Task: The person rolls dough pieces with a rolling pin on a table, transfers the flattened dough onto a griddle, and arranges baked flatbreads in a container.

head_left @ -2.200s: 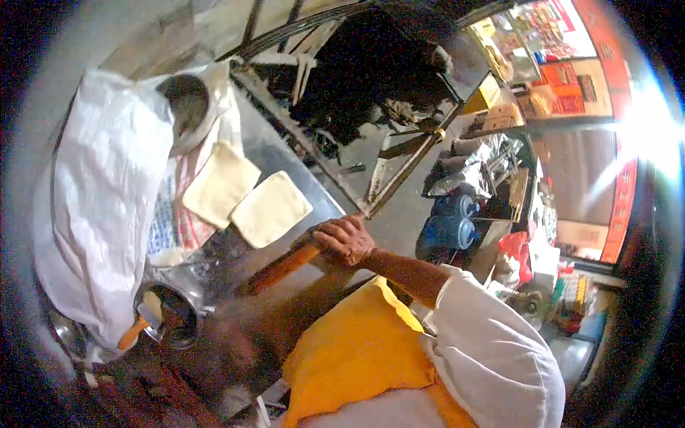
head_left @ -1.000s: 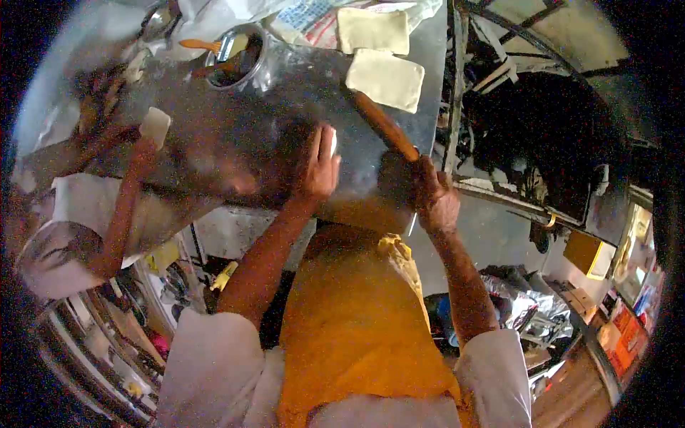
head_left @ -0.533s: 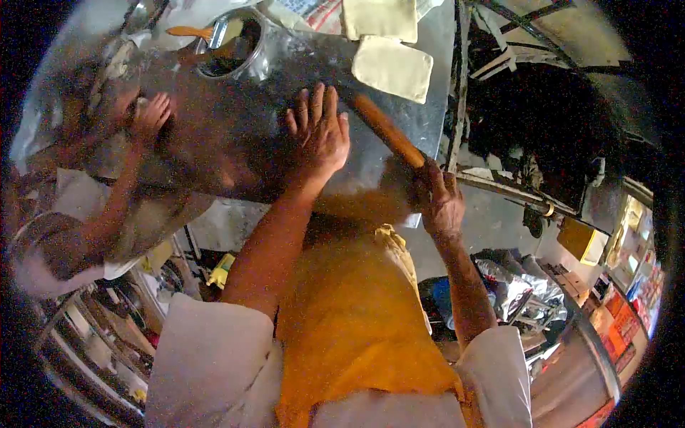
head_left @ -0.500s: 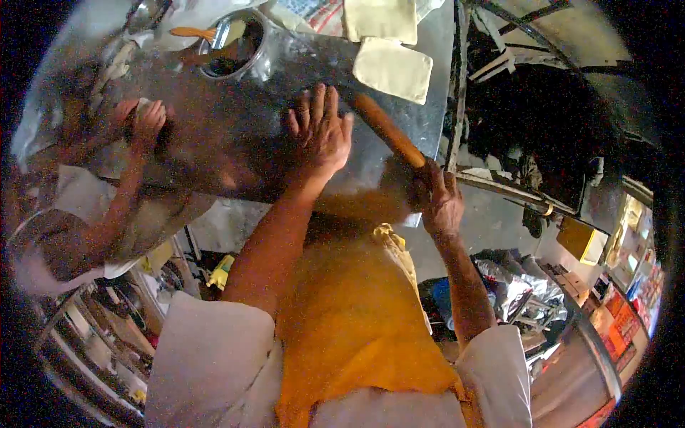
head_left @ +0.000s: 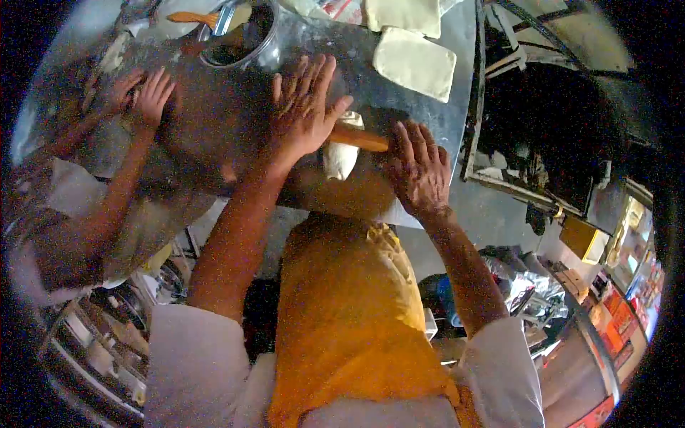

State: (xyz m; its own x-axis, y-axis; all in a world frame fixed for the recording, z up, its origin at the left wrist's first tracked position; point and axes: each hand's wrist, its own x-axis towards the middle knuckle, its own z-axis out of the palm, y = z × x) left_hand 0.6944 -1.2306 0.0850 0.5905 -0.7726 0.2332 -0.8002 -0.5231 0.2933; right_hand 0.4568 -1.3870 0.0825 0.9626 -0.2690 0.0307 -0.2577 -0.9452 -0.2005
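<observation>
L hand [head_left: 305, 118] is spread wide, palm down, fingers pointing away from the body & thumb out to the R, over the L end of the rolling pin [head_left: 364, 138]. R hand [head_left: 421, 167] lies over the pin's R end, palm down, fingers stretched fwd w/ a slight bend. Both pin ends are hidden by the hands, so can't tell how hard either palm presses.

Rolling pin runs approx side to side btwn the hands, across the small pc of dough [head_left: 340, 161], which sits on the metal table [head_left: 214, 135] near its front edge. The pc is pale, longer than wide, showing on both the far & near sides of the pin; near end narrows.

Beyond the R hand, nr the table's R edge, is a flat dough square [head_left: 415, 64]; right behind it a 2nd square [head_left: 404, 14], cut off at the top of the view. Can't tell if they touch. Part of a printed sack [head_left: 342, 8] shows just L of the 2nd.

Past the L hand, up & to the L, is a bowl [head_left: 273, 44] w/ a brush [head_left: 193, 17] across its rim, orange handle sticking out L. Bowl's contents too dark to make out.

Far L, a co-worker's hands [head_left: 151, 98] are close together at the table; can't tell what's under them. Wearer has a yellow-orange apron [head_left: 349, 307] & white sleeves [head_left: 196, 357].
</observation>
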